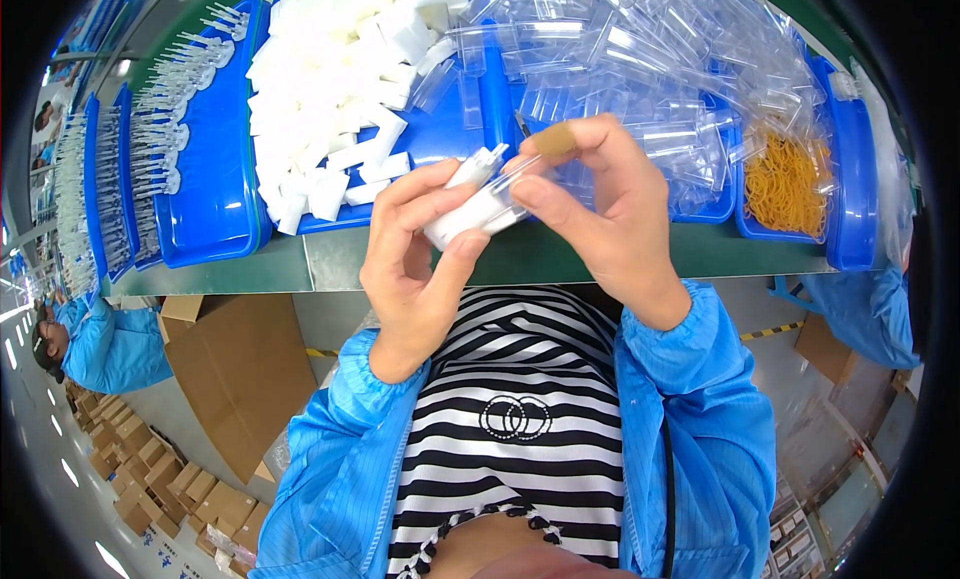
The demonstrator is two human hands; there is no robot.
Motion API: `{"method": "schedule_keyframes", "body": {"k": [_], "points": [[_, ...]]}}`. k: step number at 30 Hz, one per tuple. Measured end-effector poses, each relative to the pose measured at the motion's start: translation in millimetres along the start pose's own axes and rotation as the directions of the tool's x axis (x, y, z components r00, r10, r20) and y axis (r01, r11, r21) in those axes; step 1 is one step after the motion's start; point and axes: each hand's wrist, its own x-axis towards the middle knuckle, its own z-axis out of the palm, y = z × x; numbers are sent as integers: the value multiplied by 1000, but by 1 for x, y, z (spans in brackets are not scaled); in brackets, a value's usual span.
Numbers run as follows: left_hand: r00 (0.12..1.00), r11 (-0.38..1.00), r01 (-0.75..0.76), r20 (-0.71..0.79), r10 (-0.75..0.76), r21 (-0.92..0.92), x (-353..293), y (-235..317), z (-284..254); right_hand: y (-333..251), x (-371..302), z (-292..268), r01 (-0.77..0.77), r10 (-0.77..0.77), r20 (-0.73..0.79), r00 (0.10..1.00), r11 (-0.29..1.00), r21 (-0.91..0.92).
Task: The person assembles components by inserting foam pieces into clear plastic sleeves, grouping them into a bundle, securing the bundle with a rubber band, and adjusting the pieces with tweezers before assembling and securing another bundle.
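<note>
Above the near edge of the green bench, my left hand [408, 259] grips a white plastic piece [462, 219] with a narrow stepped tip. A clear plastic cover [508, 191] lies against the white piece, and I cannot tell whether it is fitted over it. My right hand [625, 209] pinches the clear cover between thumb and fingers. A brown finger cot [553, 139] covers one fingertip of the right hand. Just beyond that fingertip shows a thin dark pointed thing [522, 125]; what it belongs to is hidden.
Blue trays hold a heap of white blocks [330, 89], many clear plastic covers [640, 59] and yellow rubber bands [785, 184]. At the left, racks carry small spiky white parts [165, 109]. Cardboard [240, 379] stands below the bench [390, 259]; a person in blue [115, 344] sits far left.
</note>
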Motion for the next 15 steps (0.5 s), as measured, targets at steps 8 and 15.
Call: {"method": "schedule_keyframes", "body": {"k": [8,15], "points": [[992,926,114,-3,-123,-361,-4,-7,-14,-3,5,-11,-57,58,-10,998,992,109],[999,956,37,-11,-42,-290,-12,-5,-10,-4,-7,2,-69,66,76,995,997,37]]}}
